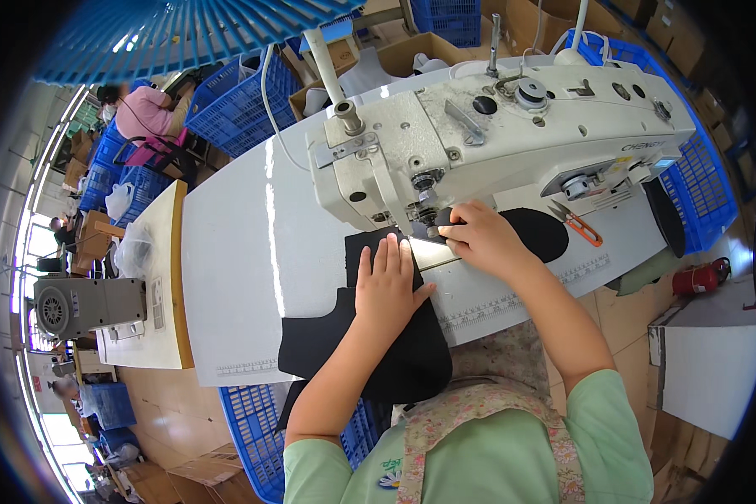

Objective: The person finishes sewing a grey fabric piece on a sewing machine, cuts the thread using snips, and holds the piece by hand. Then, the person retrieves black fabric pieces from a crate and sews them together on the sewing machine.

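Note:
My left hand (386, 281) lies flat, fingers stretched forward, on black fabric pieces (319, 332) left of the needle. The fabric drapes over the table's near edge toward my lap. Close to the needle area (428, 214) of a white sewing machine (496, 134), my right hand (479, 239) is closed, with thumb and fingers pinching the edge of a small dark fabric piece (452, 220). A rounded black piece (536, 233) rests on the table beyond my right wrist. Orange-handled thread snips (578, 223) lie beside it.
The white table (235, 252) has ruler marks along its near edge. Blue crates stand below at the left (252, 420) and behind the machine at the right (701, 193). A blue slatted shade (176, 38) hangs overhead. A red fire extinguisher (701, 275) is at the right; other people sit far left.

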`<state>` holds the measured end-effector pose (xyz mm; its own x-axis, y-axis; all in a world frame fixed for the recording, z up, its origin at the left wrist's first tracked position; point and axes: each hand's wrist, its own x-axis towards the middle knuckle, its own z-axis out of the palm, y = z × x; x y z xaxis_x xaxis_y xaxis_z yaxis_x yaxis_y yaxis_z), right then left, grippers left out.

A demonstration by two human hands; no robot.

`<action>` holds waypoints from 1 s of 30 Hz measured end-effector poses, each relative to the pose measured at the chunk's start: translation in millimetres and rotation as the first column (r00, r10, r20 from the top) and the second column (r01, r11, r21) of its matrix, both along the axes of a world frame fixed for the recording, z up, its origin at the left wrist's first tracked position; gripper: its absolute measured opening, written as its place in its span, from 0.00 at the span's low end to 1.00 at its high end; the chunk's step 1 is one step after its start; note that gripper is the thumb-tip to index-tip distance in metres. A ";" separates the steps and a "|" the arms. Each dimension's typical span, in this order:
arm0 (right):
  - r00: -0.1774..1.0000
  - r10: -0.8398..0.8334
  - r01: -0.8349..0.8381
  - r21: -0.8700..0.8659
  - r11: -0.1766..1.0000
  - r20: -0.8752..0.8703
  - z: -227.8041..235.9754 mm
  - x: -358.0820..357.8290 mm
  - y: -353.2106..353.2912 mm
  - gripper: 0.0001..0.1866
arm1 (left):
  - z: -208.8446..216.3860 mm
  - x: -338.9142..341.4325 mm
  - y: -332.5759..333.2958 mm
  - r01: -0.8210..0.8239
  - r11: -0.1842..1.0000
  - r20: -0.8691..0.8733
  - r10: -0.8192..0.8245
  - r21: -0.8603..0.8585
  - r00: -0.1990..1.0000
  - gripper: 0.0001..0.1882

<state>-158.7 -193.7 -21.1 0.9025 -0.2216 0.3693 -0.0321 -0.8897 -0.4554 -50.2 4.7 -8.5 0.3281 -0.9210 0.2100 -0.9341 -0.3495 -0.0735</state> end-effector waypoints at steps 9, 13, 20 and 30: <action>0.999 -0.034 0.034 -0.031 0.999 0.022 4.6 3.4 7.3 0.11 | -6.4 2.9 -1.2 0.008 1.000 0.059 -0.007 -0.015 0.998 0.36; 0.998 -0.026 0.030 -0.051 0.998 0.065 -2.0 1.7 5.9 0.11 | -4.4 -2.2 -1.6 0.005 1.000 0.024 -0.005 -0.002 1.000 0.35; 0.998 -0.013 0.012 0.023 1.000 0.054 -1.9 -5.6 18.0 0.11 | -3.2 -6.0 4.2 0.017 1.000 -0.010 -0.017 -0.009 1.000 0.35; 0.999 -0.019 0.015 0.141 0.990 0.032 1.0 -15.0 47.6 0.11 | -1.8 -11.1 9.7 0.057 0.998 -0.103 -0.056 0.013 0.993 0.33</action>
<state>-173.7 -146.1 -20.1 0.8860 -0.2886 0.3630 -0.0297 -0.8164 -0.5767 -61.2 14.4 -10.3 0.2945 -0.9415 0.1636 -0.9551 -0.2956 0.0183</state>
